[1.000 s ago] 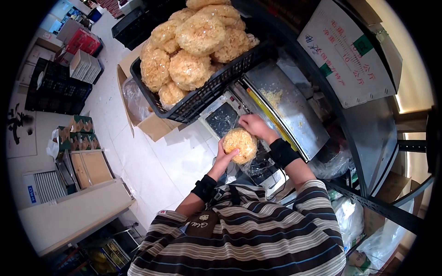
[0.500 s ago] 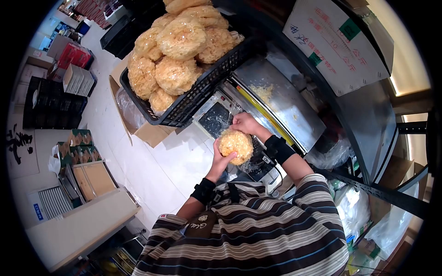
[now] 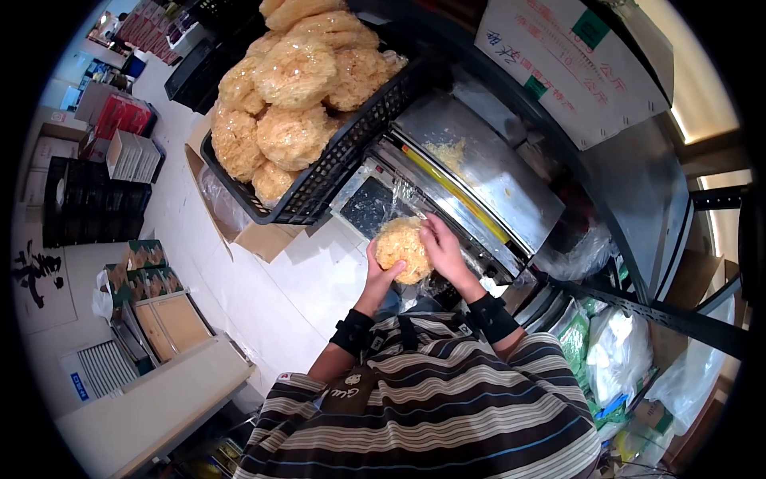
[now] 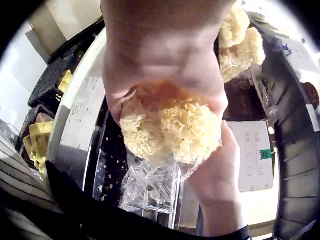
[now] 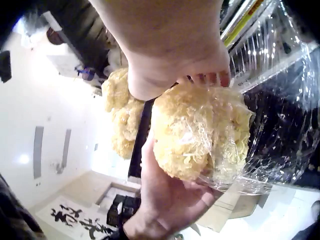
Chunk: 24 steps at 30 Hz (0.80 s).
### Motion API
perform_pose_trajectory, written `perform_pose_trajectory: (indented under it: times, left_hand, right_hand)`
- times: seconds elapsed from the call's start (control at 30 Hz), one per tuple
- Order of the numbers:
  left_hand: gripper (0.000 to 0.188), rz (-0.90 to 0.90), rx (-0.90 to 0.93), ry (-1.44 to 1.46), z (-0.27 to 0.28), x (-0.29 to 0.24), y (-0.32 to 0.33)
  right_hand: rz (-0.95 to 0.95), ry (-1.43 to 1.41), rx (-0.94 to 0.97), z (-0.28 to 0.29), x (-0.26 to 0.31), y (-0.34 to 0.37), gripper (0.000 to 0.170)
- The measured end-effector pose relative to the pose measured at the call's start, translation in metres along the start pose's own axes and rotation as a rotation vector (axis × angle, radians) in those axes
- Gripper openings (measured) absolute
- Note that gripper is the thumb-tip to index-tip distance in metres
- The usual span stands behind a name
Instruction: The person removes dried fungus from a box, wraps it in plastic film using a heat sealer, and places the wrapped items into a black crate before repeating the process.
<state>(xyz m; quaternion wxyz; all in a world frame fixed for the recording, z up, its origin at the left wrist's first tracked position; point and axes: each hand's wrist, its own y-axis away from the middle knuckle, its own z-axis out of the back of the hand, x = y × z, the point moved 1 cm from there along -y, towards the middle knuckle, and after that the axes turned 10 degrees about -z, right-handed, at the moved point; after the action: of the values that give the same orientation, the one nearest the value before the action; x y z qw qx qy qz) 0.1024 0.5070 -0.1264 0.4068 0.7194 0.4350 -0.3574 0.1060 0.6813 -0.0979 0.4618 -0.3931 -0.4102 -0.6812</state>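
A round, pale yellow fungus-like clump is held between both hands in front of the person's body. The left hand grips its left side, thumb over the top face. On the clump's right side the right hand curls its fingers round the edge. Clear film lies over the clump in the right wrist view and stretches away across a dark surface. In the left wrist view the clump shows crinkled film below it.
A black crate heaped with wrapped clumps stands beyond the hands, by a cardboard box. A metal wrapping machine with a yellow strip is at the right. Shelf posts and plastic bags are farther right.
The right hand has moved from the film at the clump's upper edge to its right side and now grips it. The head view has shifted, with crate and machine appearing farther left.
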Motion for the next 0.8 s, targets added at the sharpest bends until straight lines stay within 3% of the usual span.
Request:
perform_pose_trajectory:
  times: [0.03,0.07,0.17,0.23,0.33,0.37,0.47,0.5,0.6,0.67,0.7,0.77,0.8]
  left_hand:
    - [0.087,0.007,0.006,-0.004,0.003,0.002,0.001]
    - [0.09,-0.022,0.041,-0.024,0.007,0.004,0.002]
    - [0.095,-0.045,0.1,-0.061,0.008,0.002,0.008]
    - [0.098,-0.042,0.123,-0.078,0.007,0.003,0.009]
    - [0.103,-0.022,0.155,-0.047,0.01,0.005,0.009]
    - [0.106,-0.018,0.163,-0.058,0.008,0.004,0.009]
    - [0.111,0.002,0.176,-0.033,0.008,-0.002,0.007]
    - [0.113,0.016,0.176,0.0,0.008,-0.006,0.007]
    - [0.113,-0.036,0.226,-0.054,0.007,-0.016,0.008]
    - [0.115,-0.022,0.25,-0.006,0.006,-0.018,0.008]
    - [0.118,-0.046,0.276,-0.008,0.006,-0.017,0.008]
    - [0.121,-0.073,0.305,-0.01,0.008,-0.013,0.006]
    - [0.123,-0.096,0.326,-0.021,0.008,-0.009,0.005]
  right_hand:
    - [-0.133,-0.214,-0.064,-0.003,-0.014,-0.001,0.053]
    - [-0.263,-0.254,-0.058,0.003,-0.006,-0.003,0.044]
    - [-0.285,-0.293,-0.053,0.007,-0.018,-0.023,0.035]
    - [-0.065,-0.047,0.124,0.017,-0.004,-0.03,0.019]
    - [0.033,-0.144,0.227,0.019,-0.004,-0.04,0.011]
    - [0.031,-0.146,0.222,0.019,-0.003,-0.039,0.011]
    - [-0.282,-0.586,0.262,0.02,-0.005,-0.038,0.011]
    - [-0.284,-0.584,0.258,0.021,-0.007,-0.038,0.011]
    - [-0.248,-0.369,0.262,0.028,-0.002,-0.039,0.014]
    - [-0.22,-0.203,0.432,0.037,0.006,-0.04,0.015]
    - [-0.223,-0.204,0.429,0.037,0.005,-0.041,0.015]
    - [0.012,-0.209,0.388,0.038,0.01,-0.042,0.019]
    - [0.012,-0.208,0.387,0.039,0.015,-0.041,0.019]
